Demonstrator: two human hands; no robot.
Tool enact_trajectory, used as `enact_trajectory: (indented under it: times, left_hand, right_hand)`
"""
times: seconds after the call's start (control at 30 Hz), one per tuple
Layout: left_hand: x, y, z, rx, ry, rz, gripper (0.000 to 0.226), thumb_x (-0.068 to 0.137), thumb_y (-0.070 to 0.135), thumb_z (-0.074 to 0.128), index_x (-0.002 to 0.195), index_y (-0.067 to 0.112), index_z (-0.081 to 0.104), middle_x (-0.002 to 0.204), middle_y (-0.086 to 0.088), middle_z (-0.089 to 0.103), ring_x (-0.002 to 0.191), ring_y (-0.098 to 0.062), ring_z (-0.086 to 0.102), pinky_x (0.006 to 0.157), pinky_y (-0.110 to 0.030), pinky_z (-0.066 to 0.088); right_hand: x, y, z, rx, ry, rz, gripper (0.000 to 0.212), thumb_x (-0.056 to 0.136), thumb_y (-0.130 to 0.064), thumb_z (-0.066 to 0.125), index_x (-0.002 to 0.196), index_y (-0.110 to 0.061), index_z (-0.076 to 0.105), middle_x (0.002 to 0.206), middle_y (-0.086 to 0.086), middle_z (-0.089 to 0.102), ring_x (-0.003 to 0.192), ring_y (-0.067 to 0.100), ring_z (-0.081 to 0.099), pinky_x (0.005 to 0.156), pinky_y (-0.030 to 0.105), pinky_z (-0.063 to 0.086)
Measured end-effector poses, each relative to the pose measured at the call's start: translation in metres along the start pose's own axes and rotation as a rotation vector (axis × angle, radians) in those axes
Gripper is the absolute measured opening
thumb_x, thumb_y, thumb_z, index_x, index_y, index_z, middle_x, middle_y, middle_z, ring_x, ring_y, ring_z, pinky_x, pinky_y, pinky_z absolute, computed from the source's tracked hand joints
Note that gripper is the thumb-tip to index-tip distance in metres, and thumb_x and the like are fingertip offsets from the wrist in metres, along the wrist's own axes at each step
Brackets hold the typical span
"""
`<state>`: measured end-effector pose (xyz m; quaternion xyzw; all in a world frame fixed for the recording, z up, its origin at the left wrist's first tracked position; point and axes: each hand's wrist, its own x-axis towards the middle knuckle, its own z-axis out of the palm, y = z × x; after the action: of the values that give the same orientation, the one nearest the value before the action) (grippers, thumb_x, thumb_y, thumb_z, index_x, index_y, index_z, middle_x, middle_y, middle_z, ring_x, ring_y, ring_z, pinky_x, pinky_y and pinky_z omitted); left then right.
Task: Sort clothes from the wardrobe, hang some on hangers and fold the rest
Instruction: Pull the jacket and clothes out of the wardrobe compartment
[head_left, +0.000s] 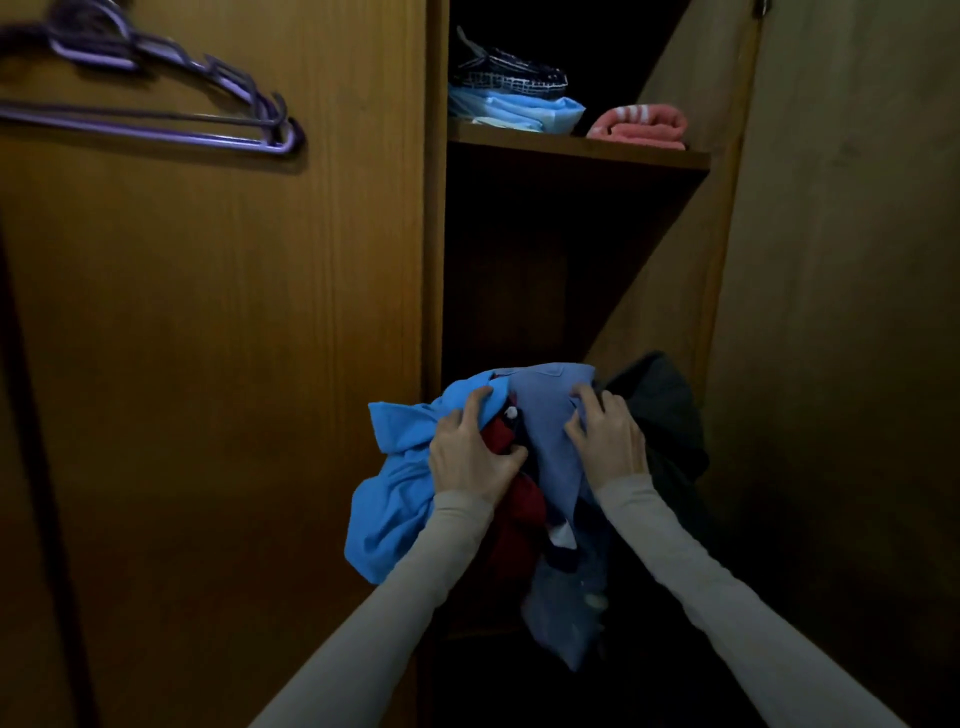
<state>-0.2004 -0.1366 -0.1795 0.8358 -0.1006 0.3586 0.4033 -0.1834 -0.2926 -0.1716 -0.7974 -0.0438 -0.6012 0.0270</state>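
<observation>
Fingers of the left hand (470, 452) curl into a bundle of clothes (519, 493), the thumb pressed into a red garment (506, 512) and the fingertips gripping a bright blue shirt (395, 499). Fingers of the right hand (608, 434) are likewise bent and clutch the fold of a muted blue-grey shirt (550, 415), with a dark grey garment (660, 410) bulging at 3 o'clock of that hand. The bundle is held in the air at the mouth of the open wardrobe compartment (519, 291), at about 6 o'clock of the frame centre; the bright blue shirt hangs at its 9 o'clock side, the red garment lies in the middle, and a blue-grey tail droops toward 6 o'clock. Both forearms wear pale beige sleeves (701, 582). At 12 o'clock of the bundle, a wooden shelf (576, 148) carries a folded stack: light blue cloth (519, 111) below a dark checked piece (506, 75); at 3 o'clock of this stack, apart from it, lies a folded pink towel (641, 127) with white stripes. The space beneath the shelf is too dark to read. At 10 o'clock of the frame, several purple hangers (171, 111) hang against the closed wooden door (234, 338).
</observation>
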Motion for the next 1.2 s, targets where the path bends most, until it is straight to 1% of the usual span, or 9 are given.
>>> enact_trajectory:
  times: [0.33,0.7,0.8,0.9,0.97,1.03,1.07,1.13,1.2]
  left_hand:
    - [-0.086,-0.054,-0.068,0.113,0.012,-0.199,0.07,0.067,0.033,0.075,0.131,0.027,0.046,0.113,-0.008,0.059,0.107,-0.027,0.053,0.088,-0.035,0.044]
    - [-0.16,-0.158,-0.169,0.296,0.106,-0.409,0.069,0.068,0.03,0.076,0.13,0.025,0.047,0.111,-0.008,0.059,0.104,-0.026,0.054,0.084,-0.033,0.045]
    - [-0.175,-0.195,-0.187,0.309,0.131,-0.468,0.069,0.067,0.028,0.076,0.13,0.023,0.048,0.113,-0.009,0.059,0.106,-0.026,0.054,0.085,-0.032,0.044]
    - [-0.189,-0.237,-0.196,0.325,0.127,-0.517,0.069,0.067,0.029,0.077,0.13,0.024,0.048,0.113,-0.009,0.059,0.106,-0.027,0.054,0.087,-0.033,0.043]
    - [-0.2,-0.265,-0.196,0.352,0.102,-0.549,0.069,0.067,0.03,0.076,0.13,0.024,0.048,0.113,-0.009,0.059,0.106,-0.028,0.053,0.09,-0.036,0.04]
    - [-0.21,-0.295,-0.192,0.393,0.07,-0.574,0.068,0.067,0.034,0.073,0.129,0.024,0.049,0.112,-0.009,0.06,0.104,-0.029,0.054,0.091,-0.037,0.034]
    - [-0.216,-0.309,-0.188,0.413,0.06,-0.584,0.068,0.066,0.038,0.07,0.129,0.024,0.05,0.111,-0.01,0.061,0.102,-0.03,0.054,0.089,-0.038,0.033]
    - [-0.229,-0.339,-0.178,0.436,0.048,-0.604,0.069,0.061,0.042,0.064,0.127,0.022,0.052,0.106,-0.011,0.062,0.098,-0.032,0.056,0.087,-0.039,0.033]
    - [-0.244,-0.371,-0.165,0.454,0.034,-0.61,0.07,0.059,0.043,0.06,0.125,0.021,0.053,0.103,-0.012,0.063,0.096,-0.032,0.056,0.086,-0.039,0.033]
  right_hand:
    - [-0.07,-0.085,-0.013,0.197,-0.11,-0.067,0.042,0.041,0.002,0.087,0.078,-0.002,0.067,0.058,0.012,0.055,0.052,0.027,0.058,0.038,0.023,0.043]
    - [-0.144,-0.242,0.005,0.412,-0.331,-0.138,0.042,0.039,-0.002,0.087,0.076,-0.005,0.068,0.056,0.01,0.054,0.051,0.027,0.057,0.045,0.029,0.045]
    - [-0.165,-0.284,0.02,0.378,-0.351,-0.171,0.039,0.041,-0.006,0.087,0.076,-0.009,0.069,0.055,0.007,0.053,0.052,0.024,0.056,0.061,0.036,0.037]
    - [-0.193,-0.318,0.039,0.393,-0.391,-0.202,0.04,0.041,-0.007,0.087,0.076,-0.009,0.069,0.055,0.007,0.053,0.053,0.024,0.056,0.062,0.036,0.035]
    - [-0.217,-0.336,0.055,0.42,-0.415,-0.212,0.038,0.042,-0.004,0.086,0.076,-0.006,0.069,0.054,0.009,0.053,0.052,0.025,0.056,0.063,0.034,0.025]
    - [-0.243,-0.35,0.073,0.431,-0.411,-0.21,0.024,0.053,-0.004,0.077,0.076,-0.005,0.068,0.054,0.01,0.052,0.051,0.025,0.055,0.062,0.034,0.022]
    - [-0.258,-0.356,0.083,0.439,-0.392,-0.214,0.014,0.061,-0.006,0.067,0.075,-0.005,0.068,0.054,0.009,0.051,0.051,0.025,0.055,0.062,0.034,0.025]
    - [-0.286,-0.366,0.1,0.456,-0.413,-0.211,0.019,0.068,-0.01,0.05,0.075,-0.007,0.068,0.053,0.009,0.051,0.051,0.025,0.055,0.057,0.034,0.037]
    - [-0.315,-0.373,0.12,0.46,-0.452,-0.21,0.014,0.063,-0.005,0.062,0.076,-0.006,0.067,0.054,0.009,0.051,0.051,0.025,0.055,0.052,0.031,0.043]
